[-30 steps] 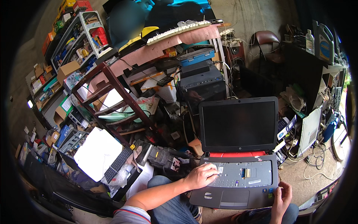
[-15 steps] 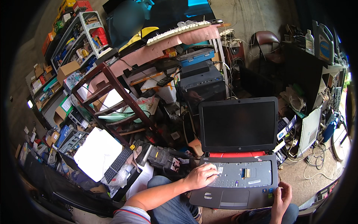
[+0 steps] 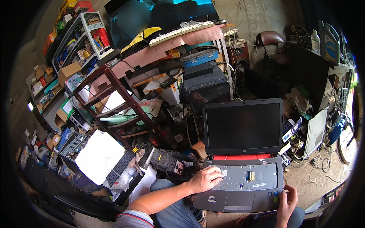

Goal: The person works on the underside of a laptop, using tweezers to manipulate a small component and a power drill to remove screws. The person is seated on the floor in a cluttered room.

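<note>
Open laptop (image 3: 236,178) — screen (image 3: 243,127) toward the camera, long axis left-right.

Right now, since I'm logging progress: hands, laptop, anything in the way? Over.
Left hand over left end of metal plate, hiding part of it. Right hand at laptop, front right corner. Laptop open, screen dark.

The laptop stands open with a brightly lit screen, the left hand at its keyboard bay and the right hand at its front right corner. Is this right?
Only the screen is wrong: the head view shows it dark. The laptop is open, left hand at the keyboard bay, right hand at the front right corner.
</note>
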Motion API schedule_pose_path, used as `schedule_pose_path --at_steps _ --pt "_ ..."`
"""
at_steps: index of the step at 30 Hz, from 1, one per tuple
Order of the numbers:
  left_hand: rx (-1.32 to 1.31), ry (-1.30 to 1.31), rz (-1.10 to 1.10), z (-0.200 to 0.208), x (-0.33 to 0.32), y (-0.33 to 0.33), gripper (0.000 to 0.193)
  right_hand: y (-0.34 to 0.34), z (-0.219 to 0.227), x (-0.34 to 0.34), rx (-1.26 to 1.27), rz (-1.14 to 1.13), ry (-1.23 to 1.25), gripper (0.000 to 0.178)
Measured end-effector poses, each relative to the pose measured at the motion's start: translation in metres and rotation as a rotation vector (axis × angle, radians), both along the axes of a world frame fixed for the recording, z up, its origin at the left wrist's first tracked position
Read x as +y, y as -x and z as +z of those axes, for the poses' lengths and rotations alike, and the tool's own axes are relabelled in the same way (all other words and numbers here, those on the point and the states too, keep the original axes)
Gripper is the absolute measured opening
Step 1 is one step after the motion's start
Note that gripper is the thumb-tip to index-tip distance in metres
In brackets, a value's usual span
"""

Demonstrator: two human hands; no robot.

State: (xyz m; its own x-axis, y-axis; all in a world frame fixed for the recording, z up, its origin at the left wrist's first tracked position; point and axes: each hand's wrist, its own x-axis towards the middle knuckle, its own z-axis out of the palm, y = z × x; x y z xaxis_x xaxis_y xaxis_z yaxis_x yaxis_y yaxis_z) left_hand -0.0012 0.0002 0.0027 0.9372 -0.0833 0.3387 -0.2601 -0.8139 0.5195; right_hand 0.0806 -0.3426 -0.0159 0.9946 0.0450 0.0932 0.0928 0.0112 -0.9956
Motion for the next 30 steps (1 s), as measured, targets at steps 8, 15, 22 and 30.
schedule_pose_path --at_steps 8,15,22,30 --pt "0.029 0.026 0.013 0.0012 0.0000 0.0006 0.015 -0.0009 -0.0015 -0.0016 -0.005 0.022 -0.006 0.016" --pt "0.038 0.037 0.012 -0.0013 0.0013 0.0004 0.015 -0.0010 -0.0015 -0.0009 -0.009 0.024 -0.024 0.016" --pt "0.054 0.057 0.015 -0.0021 0.0019 0.0001 0.015 -0.0006 -0.0029 -0.0013 -0.009 0.023 -0.026 0.016" --pt "0.046 0.052 0.011 -0.0010 0.0011 -0.0007 0.015 -0.0009 -0.0026 -0.0015 -0.009 0.027 -0.035 0.016"
